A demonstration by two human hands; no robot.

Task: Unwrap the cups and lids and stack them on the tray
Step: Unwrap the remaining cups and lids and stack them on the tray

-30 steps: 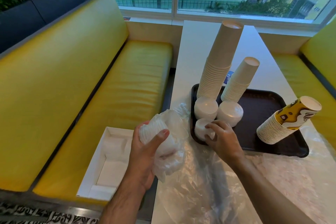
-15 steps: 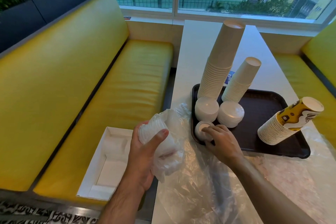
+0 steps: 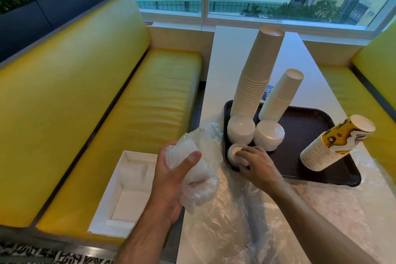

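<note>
A dark brown tray [image 3: 304, 126] lies on the white table. On it stand a tall stack of plain cups [image 3: 255, 75], a shorter stack of plain cups [image 3: 280, 94], a leaning stack of yellow-patterned cups [image 3: 334, 143] and two piles of white lids [image 3: 241, 129] [image 3: 269, 135]. My right hand [image 3: 257, 163] rests on a small stack of white lids [image 3: 234, 152] at the tray's near-left corner. My left hand [image 3: 171, 180] holds a plastic-wrapped bundle of clear lids [image 3: 188, 156] above the table's left edge.
Loose clear plastic wrap [image 3: 246, 221] covers the near part of the table. An open white cardboard box [image 3: 126, 193] sits on the yellow bench to the left. Another yellow bench is at the right, and a window is behind the table.
My right hand has lowered the small lid stack onto the tray's near-left corner and now rests on top of it. My left hand has stayed in place.
</note>
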